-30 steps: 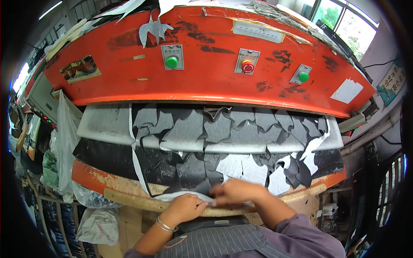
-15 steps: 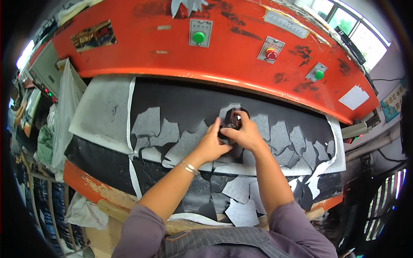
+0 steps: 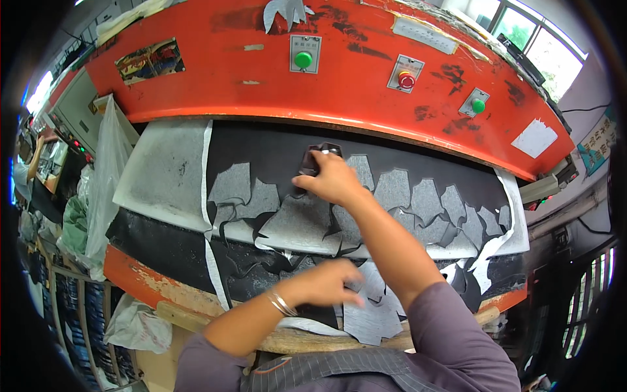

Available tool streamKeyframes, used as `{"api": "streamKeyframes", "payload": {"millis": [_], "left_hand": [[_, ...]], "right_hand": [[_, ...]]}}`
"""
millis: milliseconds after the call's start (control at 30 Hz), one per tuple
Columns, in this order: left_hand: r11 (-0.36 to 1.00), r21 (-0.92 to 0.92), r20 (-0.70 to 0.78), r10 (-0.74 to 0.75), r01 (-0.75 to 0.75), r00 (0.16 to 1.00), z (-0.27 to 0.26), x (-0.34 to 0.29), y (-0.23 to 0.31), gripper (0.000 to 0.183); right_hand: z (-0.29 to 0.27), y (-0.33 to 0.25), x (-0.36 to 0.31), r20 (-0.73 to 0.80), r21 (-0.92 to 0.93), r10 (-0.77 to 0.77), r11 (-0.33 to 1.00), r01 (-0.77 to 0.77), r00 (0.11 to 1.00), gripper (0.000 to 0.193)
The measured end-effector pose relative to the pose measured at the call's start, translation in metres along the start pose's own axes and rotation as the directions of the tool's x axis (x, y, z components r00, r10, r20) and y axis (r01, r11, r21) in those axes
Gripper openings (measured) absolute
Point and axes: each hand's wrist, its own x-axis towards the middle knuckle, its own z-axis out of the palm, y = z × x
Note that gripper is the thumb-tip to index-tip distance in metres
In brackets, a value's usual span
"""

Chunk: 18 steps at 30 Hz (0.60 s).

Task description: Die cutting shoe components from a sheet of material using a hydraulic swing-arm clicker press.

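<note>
My right hand is closed around a dark cutting die, which stands on the black sheet material below the red machine front. Just in front of it lies the sheet's cut edge, where grey patches show through gaps in the black. My left hand is nearer my body, blurred by motion. Its fingers are apart, and I see nothing held in them. Beside it is a loose pile of grey cut pieces at the bed's front edge.
A red press beam spans the back, carrying a green button, a red button and another green button. A greyish-white sheet lies at the left. Clear plastic bags hang beyond it. Wooden strip along the front.
My left hand has let go of the die and come back toward me, over the cut pieces. My right hand has shifted left and slightly away with the die.
</note>
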Motion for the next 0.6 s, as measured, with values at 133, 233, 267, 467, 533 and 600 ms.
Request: {"api": "streamKeyframes", "payload": {"millis": [133, 233, 267, 467, 533, 600], "left_hand": [[0.937, -0.038, -0.734, -0.262, 0.347, 0.627, -0.06, -0.008, -0.029, 0.061], [0.81, 0.248, -0.833, -0.102, 0.531, 0.544, -0.096, -0.012, -0.06, 0.078], [0.782, 0.198, -0.853, -0.16, 0.591, 0.497, -0.102, -0.01, -0.066, 0.083], [0.687, 0.201, -0.864, -0.211, 0.698, 0.457, -0.112, 0.025, -0.079, 0.086], [0.69, 0.214, -0.854, -0.211, 0.691, 0.475, -0.11, 0.026, -0.082, 0.082], [0.708, 0.221, -0.848, -0.2, 0.671, 0.491, -0.113, 0.027, -0.086, 0.082]], "right_hand": [[0.031, -0.003, 0.018, -0.003, -0.205, -0.012, 0.979, 0.011, 1.0, 0.076], [0.043, -0.008, 0.018, -0.254, -0.044, -0.034, 0.999, 0.024, 0.967, 0.063], [0.053, -0.001, 0.014, -0.248, -0.042, -0.034, 0.999, 0.025, 0.968, 0.063], [0.078, 0.057, 0.0, -0.403, 0.071, 0.128, 0.992, -0.109, 0.906, 0.056], [0.084, 0.059, -0.004, -0.444, 0.043, 0.055, 0.998, -0.04, 0.894, 0.056], [0.085, 0.063, -0.005, -0.478, 0.022, 0.014, 1.0, -0.004, 0.878, 0.055]]}}
